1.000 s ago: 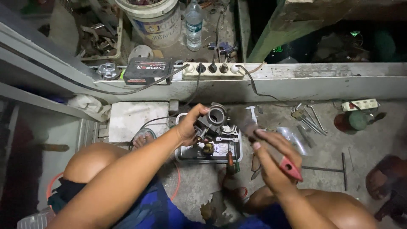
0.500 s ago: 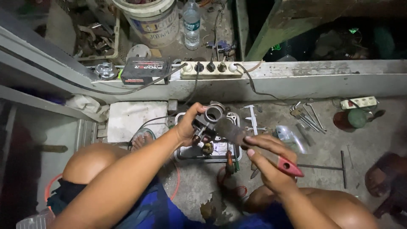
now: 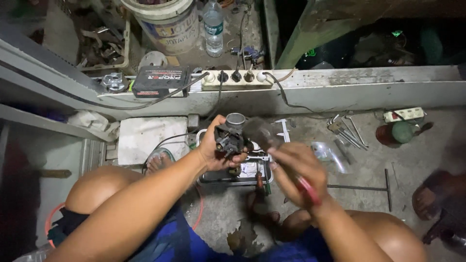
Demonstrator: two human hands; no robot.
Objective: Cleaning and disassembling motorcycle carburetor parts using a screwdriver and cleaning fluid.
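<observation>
My left hand [image 3: 213, 149] grips a dark metal carburetor [image 3: 232, 135] and holds it up above a small metal tray [image 3: 252, 178] on the concrete floor. The carburetor's round throat points upward. My right hand [image 3: 296, 165] is close to its right side and holds a tool with a red handle [image 3: 307, 187]. The tool's blurred dark front end [image 3: 259, 132] reaches the carburetor's right side; whether it touches cannot be told. Both my bare knees frame the view at the bottom.
A white power strip [image 3: 237, 79] and a black box [image 3: 161, 80] lie on the ledge behind. Hex keys [image 3: 345, 130], a T-handle wrench [image 3: 371, 186] and a screwdriver [image 3: 260, 182] lie on the floor. A bucket [image 3: 167, 24] and bottle [image 3: 213, 26] stand beyond. Another person's foot [image 3: 429, 201] is at right.
My right hand has moved up and left toward the carburetor, bringing the red-handled tool against its right side. The left hand keeps the carburetor in nearly the same place.
</observation>
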